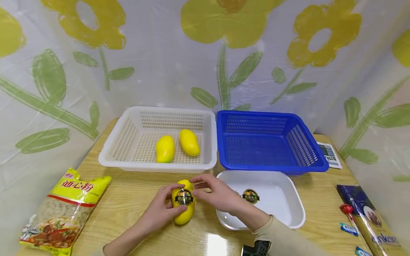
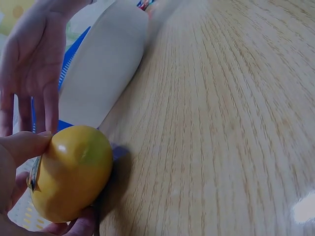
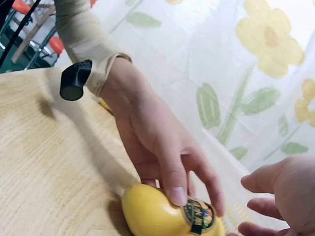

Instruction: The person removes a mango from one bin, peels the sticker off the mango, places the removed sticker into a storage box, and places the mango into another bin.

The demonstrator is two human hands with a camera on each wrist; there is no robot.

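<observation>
A yellow mango [image 1: 183, 217] with a round black-and-gold sticker [image 1: 184, 197] lies at the front middle of the table. My left hand [image 1: 161, 208] grips it, thumb over the near side below the sticker and fingers around the far end. Beside the mango's upper right, my right hand [image 1: 216, 193] holds nothing; its loosely bent fingers reach to the fruit's top edge. In the left wrist view the fingers of that right hand [image 2: 32, 69] extend down toward the fruit. A similar sticker [image 1: 251, 196] shows inside the white tray [image 1: 278, 206], partly behind the right arm.
Two yellow mangoes [image 1: 165, 149] lie in the white basket [image 1: 128, 165] at the back. A blue basket [image 1: 272, 165] stands to its right. On the left is a yellow bag of food [image 1: 64, 213]; on the right are a dark-and-gold packet [image 1: 368, 217], a red spoon [image 1: 347, 209] and small blue packets [image 1: 348, 228].
</observation>
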